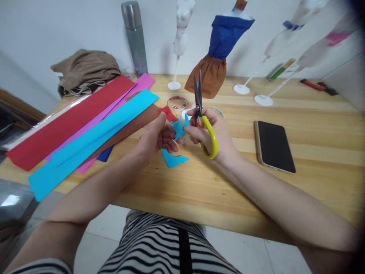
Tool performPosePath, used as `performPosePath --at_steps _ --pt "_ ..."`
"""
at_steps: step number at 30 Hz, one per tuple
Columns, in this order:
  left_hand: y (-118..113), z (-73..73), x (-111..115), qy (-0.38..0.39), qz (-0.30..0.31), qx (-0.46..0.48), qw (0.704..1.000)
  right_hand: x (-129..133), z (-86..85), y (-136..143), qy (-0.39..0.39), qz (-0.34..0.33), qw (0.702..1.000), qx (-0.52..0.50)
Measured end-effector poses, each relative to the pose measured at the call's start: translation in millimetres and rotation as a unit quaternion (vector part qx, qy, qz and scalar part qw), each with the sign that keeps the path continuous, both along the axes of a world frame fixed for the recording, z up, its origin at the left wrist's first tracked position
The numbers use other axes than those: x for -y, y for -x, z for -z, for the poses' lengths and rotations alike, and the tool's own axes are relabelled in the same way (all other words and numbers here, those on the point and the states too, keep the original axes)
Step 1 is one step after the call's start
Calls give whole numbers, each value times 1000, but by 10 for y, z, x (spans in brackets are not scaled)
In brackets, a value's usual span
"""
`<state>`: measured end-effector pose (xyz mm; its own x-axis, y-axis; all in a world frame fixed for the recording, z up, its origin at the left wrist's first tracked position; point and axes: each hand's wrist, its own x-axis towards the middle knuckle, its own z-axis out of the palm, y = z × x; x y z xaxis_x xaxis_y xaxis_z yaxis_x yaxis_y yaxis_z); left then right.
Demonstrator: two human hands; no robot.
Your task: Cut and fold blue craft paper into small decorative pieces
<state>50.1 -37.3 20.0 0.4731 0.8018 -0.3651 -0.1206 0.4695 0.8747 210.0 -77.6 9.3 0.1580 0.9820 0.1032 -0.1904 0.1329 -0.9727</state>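
My right hand (212, 131) holds yellow-handled scissors (199, 108), blades upward and slightly apart. Its thumb and fingertips also pinch a small, jagged piece of light blue crepe paper (179, 128). My left hand (162, 134) is beside that piece, palm turned up, with the thumb apart and the fingers loosely bent. Whether its fingertips touch the paper, I cannot tell. Below the hands, a light blue paper scrap (173, 158) lies on the wooden table (182, 190). A red paper piece (168, 113) shows just behind my left hand.
Long crepe paper strips lie at left, including a blue strip (97, 140) and a red strip (71, 121). A phone (275, 146) lies at right. Behind stand a thermos (135, 40), a brown cloth heap (88, 66) and several mannequins on stands, one in a blue-and-brown paper dress (225, 42).
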Motion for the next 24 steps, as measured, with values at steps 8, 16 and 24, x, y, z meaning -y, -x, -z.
performPosePath --at_steps 8,16,24 --pt "-4 58 29 -100 -67 -5 993 -3 -35 17 35 13 999 -36" --pt "49 140 31 -135 6 18 991 -12 -9 -13 41 -7 999 -25" --pt "82 104 28 -175 19 -10 984 -36 17 -16 33 -10 999 -29"
